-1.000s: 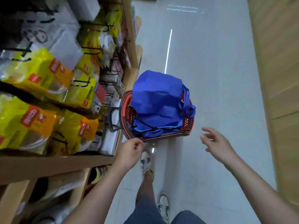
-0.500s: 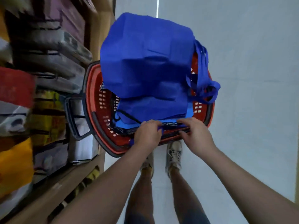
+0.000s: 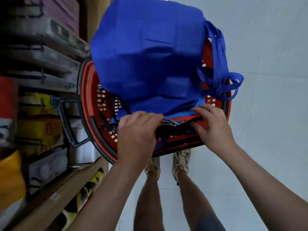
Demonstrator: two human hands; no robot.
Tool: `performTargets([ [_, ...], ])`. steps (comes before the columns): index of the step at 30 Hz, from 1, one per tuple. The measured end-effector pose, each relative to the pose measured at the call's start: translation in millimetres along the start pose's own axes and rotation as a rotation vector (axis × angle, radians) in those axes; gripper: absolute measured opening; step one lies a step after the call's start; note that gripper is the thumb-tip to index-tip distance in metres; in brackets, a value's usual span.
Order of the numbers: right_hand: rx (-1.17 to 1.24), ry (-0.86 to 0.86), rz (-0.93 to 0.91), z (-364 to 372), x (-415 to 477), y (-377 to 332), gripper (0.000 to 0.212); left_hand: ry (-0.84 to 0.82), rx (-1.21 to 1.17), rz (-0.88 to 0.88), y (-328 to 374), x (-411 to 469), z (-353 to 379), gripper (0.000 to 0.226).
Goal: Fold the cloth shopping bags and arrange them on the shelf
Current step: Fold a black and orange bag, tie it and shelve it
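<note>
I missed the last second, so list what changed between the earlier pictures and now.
Both hands came forward to the red basket: the left hand now grips the near edge of the stacked bags, and the right hand, open in mid-air before, pinches the layers beside it. The big blue bag stays on top, the basket beside the shelf.

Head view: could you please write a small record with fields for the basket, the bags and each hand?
place: shop aisle, red basket beside a wooden shelf
top item: big blue bag draped over the basket, handles hanging past the right rim
under it: stacked bags, light blue, red and dark patterned
left hand: fingers curled into the near edge of the stacked bags
right hand: fingers above, thumb below, pinches the same stack
task state: bags are in the basket, none seen on the shelf
</note>
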State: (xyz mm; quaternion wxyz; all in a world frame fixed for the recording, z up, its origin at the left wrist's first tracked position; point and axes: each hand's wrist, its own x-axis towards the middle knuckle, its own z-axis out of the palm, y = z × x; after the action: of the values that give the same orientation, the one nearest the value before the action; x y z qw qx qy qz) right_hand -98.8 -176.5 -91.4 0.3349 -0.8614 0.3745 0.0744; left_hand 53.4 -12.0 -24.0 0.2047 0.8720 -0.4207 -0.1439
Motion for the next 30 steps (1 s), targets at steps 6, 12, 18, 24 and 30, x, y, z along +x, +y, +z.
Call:
performTargets([
  [6, 0.129, -0.136, 0.009, -79, -18, -51, 0.029, 0.188, -0.114, 0.01, 29, 3, -119, 0.031],
  [12, 0.316, 0.012, -0.028, -184, -57, -142, 0.01, 0.452, -0.111, -0.394, 43, 2, -215, 0.039],
  [18, 0.495, 0.114, -0.152, -254, -102, -252, 0.038, -0.174, -0.657, -0.251, 116, -53, -274, 0.057],
  [24, 1.045, 0.007, 0.133, -296, -140, -305, 0.037, 0.047, -0.361, -0.127, 162, -106, -295, 0.062],
  [30, 0.691, -0.261, -0.184, -348, -160, -309, 0.078, 0.295, -0.147, -0.276, 163, -133, -358, 0.024],
])
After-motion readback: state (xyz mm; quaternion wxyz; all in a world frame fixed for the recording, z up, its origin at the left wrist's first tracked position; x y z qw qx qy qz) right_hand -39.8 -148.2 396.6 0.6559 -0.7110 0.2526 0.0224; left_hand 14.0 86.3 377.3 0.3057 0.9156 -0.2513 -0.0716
